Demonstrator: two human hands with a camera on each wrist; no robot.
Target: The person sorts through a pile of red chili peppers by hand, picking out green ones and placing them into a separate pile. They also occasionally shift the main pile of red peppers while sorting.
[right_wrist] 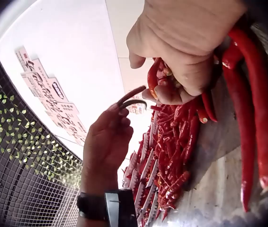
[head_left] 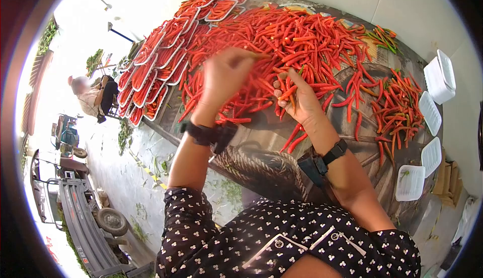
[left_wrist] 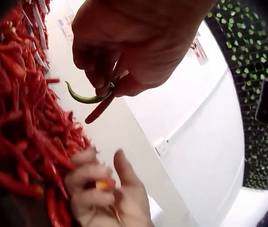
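My left hand (head_left: 227, 74), blurred in the head view, is raised over a broad heap of red chili peppers (head_left: 312, 31). In the left wrist view its fingertips pinch a curved green chili pepper (left_wrist: 84, 98) together with a reddish one (left_wrist: 99, 109). To its right, my right hand (head_left: 304, 102) is palm up, with fingers curled round chili peppers, one of them orange-red (head_left: 289, 93). The right wrist view shows a red chili pepper (right_wrist: 153, 78) at those fingers, the palm being hidden there. Both hands are above the table's near part.
White trays filled with red chilies (head_left: 146, 77) are stacked at the left. A smaller chili pile (head_left: 400, 104) lies at the right, near white trays (head_left: 410, 183). Mixed green chilies (head_left: 385, 39) sit at the back right. A seated person (head_left: 90, 97) and a cart (head_left: 83, 222) are beyond the table.
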